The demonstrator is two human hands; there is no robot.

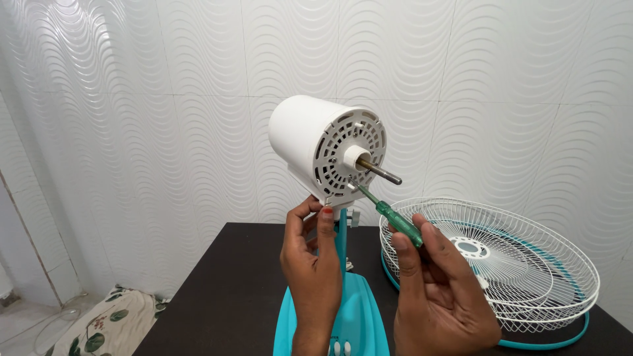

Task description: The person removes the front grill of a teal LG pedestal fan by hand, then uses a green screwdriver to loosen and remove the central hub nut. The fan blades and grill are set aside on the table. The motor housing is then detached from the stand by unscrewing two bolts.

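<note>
**Hands, screwdriver and stripped table fan on dark table**

Hands, nearest the camera: right hand (442, 296) closed around the green handle of a screwdriver (389, 215), thumb and fingers pinching it; left hand (311, 257) wrapped on the fan's neck just under the motor, fingers curled shut around it. The two hands sit near each other but do not touch.

Fan base (359, 316): turquoise, between the wrists, with white buttons at its lower edge, standing on the dark table (224, 296).

Screwdriver shaft: slants up and left, its tip meeting the lower rim of the motor's vented front plate.

Motor housing (310, 142): white, cylindrical, with a bare metal shaft (382, 173) pointing right.

Fan guards (521, 264): white wire grilles with turquoise trim, lying flat on the table to the right.

Leaf-print cloth (105, 323): on the floor, lower left.

Wall (461, 79): white wave-textured tiles behind.
</note>
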